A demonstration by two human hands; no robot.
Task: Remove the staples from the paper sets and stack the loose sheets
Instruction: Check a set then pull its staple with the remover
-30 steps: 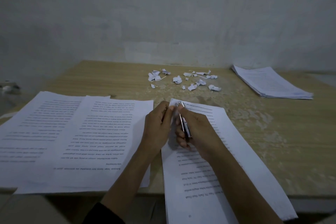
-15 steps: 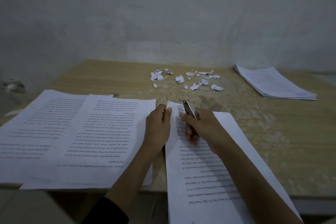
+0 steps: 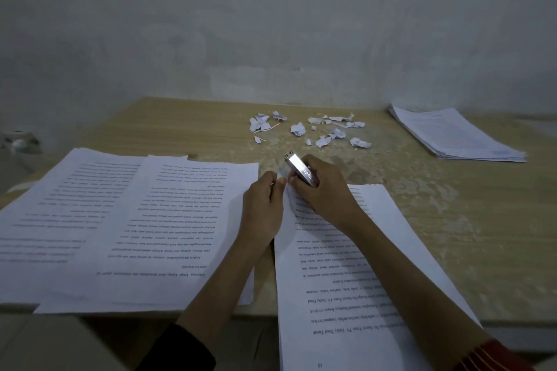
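A stapled paper set (image 3: 346, 265) lies in front of me, hanging over the table's near edge. My left hand (image 3: 262, 208) pinches its far left corner. My right hand (image 3: 322, 190) grips a small shiny metal tool (image 3: 300, 170), which points up and away from the paper, and its fingertips touch the same corner. The staple itself is hidden between my fingers. Two loose printed sheets (image 3: 126, 220) lie overlapped on the left. A pile of paper sets (image 3: 455, 135) sits at the far right.
Several torn white paper scraps (image 3: 310, 129) are scattered on the wooden table (image 3: 452, 235) behind my hands. A grey wall stands right behind the table. A dim object (image 3: 18, 141) sits beyond the table's left edge.
My right hand has turned the metal tool from lying along the paper's corner to pointing up and away from it. Both hands stay at the same corner.
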